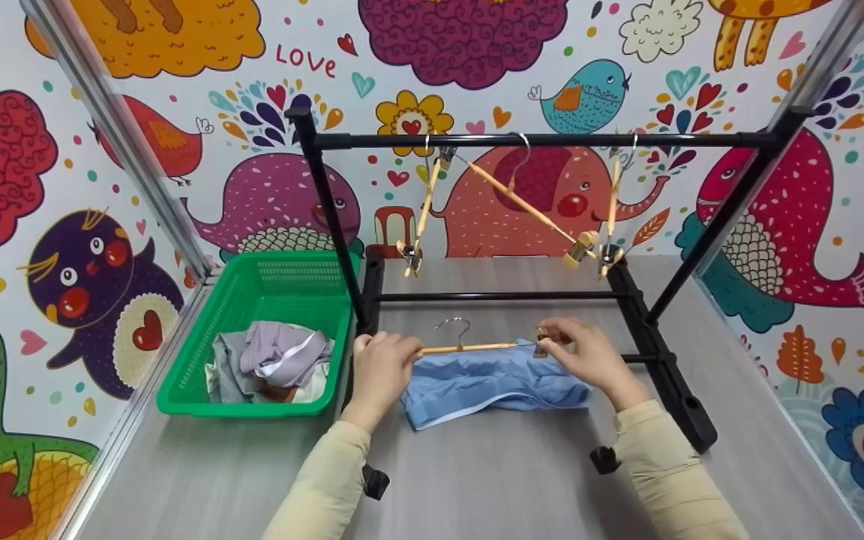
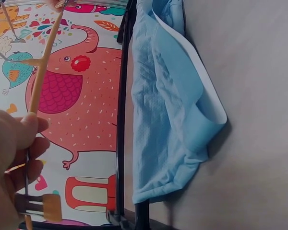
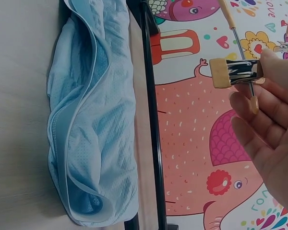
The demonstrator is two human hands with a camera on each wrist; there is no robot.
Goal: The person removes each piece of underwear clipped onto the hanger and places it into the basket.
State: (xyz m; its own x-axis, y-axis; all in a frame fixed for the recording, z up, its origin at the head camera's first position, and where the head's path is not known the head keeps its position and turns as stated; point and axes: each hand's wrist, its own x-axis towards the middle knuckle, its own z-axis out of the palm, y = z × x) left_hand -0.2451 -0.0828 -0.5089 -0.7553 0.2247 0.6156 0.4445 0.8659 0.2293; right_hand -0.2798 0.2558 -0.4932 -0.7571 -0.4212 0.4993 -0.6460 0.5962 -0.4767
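A clip hanger (image 1: 462, 347) with a wooden bar and metal hook is held level between both hands. My left hand (image 1: 385, 367) grips its left end, fingers curled round the bar; a clip (image 2: 38, 206) sits by that hand in the left wrist view. My right hand (image 1: 586, 356) pinches the metal clip (image 3: 237, 72) at the other end between thumb and fingers. Below the hanger, a light-blue cloth garment (image 1: 488, 386) with a pale-edged band lies loosely folded on the table. Nothing is between the right clip's wooden pads in the right wrist view.
A black garment rack (image 1: 552, 140) stands behind, with three clip hangers (image 1: 529, 202) hooked over its top rail. Its feet reach forward on both sides of the garment. To the left, a green plastic basket (image 1: 252, 409) contains several crumpled clothes (image 1: 286, 356). Patterned walls enclose the table.
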